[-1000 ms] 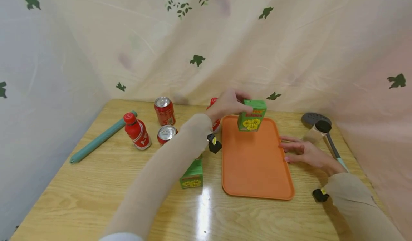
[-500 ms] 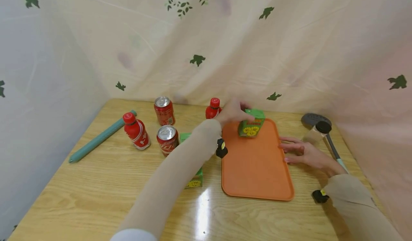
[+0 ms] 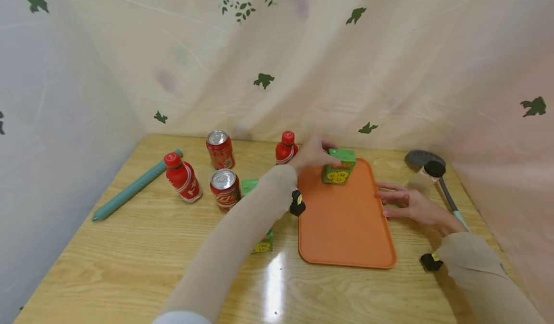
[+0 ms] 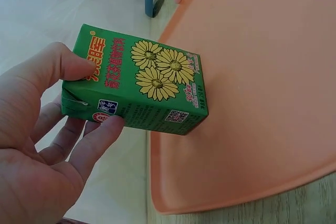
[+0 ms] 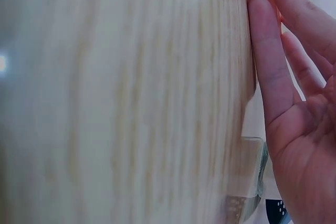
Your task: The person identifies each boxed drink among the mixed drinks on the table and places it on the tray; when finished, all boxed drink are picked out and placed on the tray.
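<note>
Cloth in pale tones, printed with dark green shapes, hangs behind the wooden desk and along its sides; glare streaks the wood at lower centre of the frame. Right of centre lies an orange tray, and at its upper end a green carton stands upright, pinched between thumb and fingers in the grip of the left hand. The right hand has its fingers stretched out, tips touching the tray's right edge. The left sleeve covers the middle of some green packaging; whether that is one box or two, I cannot tell. A red bottle at upper centre has its foot hidden by the left wrist. At right, a black-capped jar partly covers a slotted utensil, whose handle disappears behind the right forearm. The right wrist view is mostly blurred wood grain.
</note>
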Demonstrator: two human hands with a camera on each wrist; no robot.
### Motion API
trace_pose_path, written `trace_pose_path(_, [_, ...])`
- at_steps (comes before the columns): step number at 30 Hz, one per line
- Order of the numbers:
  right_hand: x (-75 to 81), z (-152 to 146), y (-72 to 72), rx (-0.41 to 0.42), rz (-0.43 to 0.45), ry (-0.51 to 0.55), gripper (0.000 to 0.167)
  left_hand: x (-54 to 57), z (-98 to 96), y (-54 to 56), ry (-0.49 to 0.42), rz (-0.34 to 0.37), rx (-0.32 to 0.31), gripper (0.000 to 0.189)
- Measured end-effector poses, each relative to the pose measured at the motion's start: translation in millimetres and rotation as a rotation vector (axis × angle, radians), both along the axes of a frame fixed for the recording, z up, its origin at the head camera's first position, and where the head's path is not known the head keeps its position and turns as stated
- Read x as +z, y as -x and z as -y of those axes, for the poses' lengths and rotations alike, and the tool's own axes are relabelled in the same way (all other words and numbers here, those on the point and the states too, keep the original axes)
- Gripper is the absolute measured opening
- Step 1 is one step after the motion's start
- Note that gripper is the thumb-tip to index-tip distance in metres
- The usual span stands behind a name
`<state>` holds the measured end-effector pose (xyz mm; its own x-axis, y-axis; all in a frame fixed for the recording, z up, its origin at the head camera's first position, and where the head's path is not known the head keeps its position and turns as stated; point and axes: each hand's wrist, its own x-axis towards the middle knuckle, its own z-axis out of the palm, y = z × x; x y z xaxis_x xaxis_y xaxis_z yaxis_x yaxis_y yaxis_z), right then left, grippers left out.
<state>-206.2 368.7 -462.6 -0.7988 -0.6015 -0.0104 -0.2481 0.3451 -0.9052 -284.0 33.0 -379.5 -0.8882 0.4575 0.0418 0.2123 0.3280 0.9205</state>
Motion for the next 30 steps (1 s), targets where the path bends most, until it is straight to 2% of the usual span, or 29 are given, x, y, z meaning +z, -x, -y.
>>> trace_pose_path(4, [-1.1,-0.6,-0.6,0.056,0.117,0.104,0.056,-2.8,-0.1,-2.5,0.004,0.01,0.034,0.034])
trace_pose_path(8, [-0.9,-1.8,-1.4,0.09,0.2,0.14,0.066,-5.2,-1.3,-3.8,-0.004,0.023,0.05,0.035])
trace_pose_path(12, [-0.5,-2.0,-1.4,0.09,0.204,0.124,0.07,-5.7,-1.6,-3.5,-0.01,0.021,0.041,0.035])
trace_pose_path(20, [-1.5,0.8,0.7,0.104,0.184,0.143,0.068,-1.2,2.1,-4.1,-0.036,0.051,0.022,0.032])
trace_pose_path(30, [-0.5,0.0,0.7,0.118,0.18,0.146,0.071,1.2,3.2,-5.5,-0.027,0.07,0.031,0.042])
